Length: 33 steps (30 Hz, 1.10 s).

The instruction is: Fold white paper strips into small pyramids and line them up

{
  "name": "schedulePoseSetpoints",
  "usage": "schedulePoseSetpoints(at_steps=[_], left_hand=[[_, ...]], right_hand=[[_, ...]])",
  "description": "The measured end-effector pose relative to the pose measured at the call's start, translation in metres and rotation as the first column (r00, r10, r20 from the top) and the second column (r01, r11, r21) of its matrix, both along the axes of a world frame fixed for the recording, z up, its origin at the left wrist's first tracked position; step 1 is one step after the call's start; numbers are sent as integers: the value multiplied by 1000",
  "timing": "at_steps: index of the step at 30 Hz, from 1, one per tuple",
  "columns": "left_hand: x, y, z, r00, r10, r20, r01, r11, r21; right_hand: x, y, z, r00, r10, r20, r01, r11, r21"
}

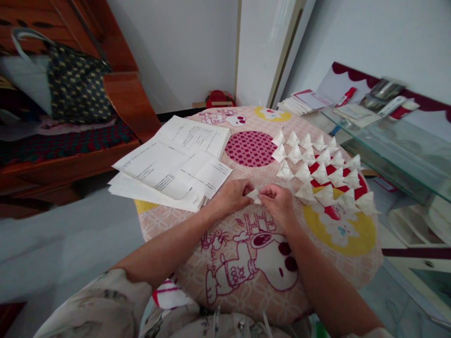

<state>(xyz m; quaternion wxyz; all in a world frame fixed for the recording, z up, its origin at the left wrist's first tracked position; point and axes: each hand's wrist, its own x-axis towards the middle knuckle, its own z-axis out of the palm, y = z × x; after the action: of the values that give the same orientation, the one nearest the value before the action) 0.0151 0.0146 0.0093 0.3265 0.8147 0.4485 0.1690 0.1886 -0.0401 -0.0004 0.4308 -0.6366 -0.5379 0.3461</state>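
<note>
Both my hands meet over the middle of the round table, pinching one small folded piece of white paper [254,196] between them. My left hand [233,195] grips its left side, fingers bent and pressed together. On the other side, my right hand [278,199] holds the paper between thumb and fingers. Its exact folds are too small to make out. To the right stand several rows of pointed folded paper shapes [320,173]. A stack of printed sheets [165,169] lies left of my hands, its top sheets creased and overlapping.
A cartoon-patterned cloth [246,272] covers the table. At the right, a glass shelf [394,145] holds a red marker [346,96] and other small items, close to the table's edge. A wooden bench [130,103] with a patterned bag [77,84] stands at the left.
</note>
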Motion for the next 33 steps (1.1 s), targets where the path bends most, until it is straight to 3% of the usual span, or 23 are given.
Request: schedulePoseSetpoints(at_steps=[4, 6, 10, 14, 18, 24, 33], left_hand=[[-2, 0, 0, 998, -41, 37, 40, 999, 29], [-4, 2, -2, 995, -50, 92, 46, 998, 44], [-5, 5, -6, 969, -16, 246, 45, 993, -111], [-6, 6, -6, 929, 6, 369, 102, 957, -271], [-7, 5, -3, 926, -17, 377, 164, 918, -361], [-9, 6, 3, 904, -84, 419, 289, 841, -456], [-7, 3, 6, 932, -61, 356, 232, 856, -461]], right_hand=[[10, 0, 6, 995, -59, 78, 52, 994, 97], [13, 0, 8, 994, -6, 107, -4, 995, 96], [13, -2, 9, 972, 222, 74, -220, 975, -32], [11, -4, 10, 961, 265, -85, -277, 942, -192], [9, -6, 12, 950, 230, -210, -278, 931, -237], [10, -6, 10, 937, 239, -255, -304, 918, -256], [10, -7, 10, 926, 267, -267, -338, 901, -271]])
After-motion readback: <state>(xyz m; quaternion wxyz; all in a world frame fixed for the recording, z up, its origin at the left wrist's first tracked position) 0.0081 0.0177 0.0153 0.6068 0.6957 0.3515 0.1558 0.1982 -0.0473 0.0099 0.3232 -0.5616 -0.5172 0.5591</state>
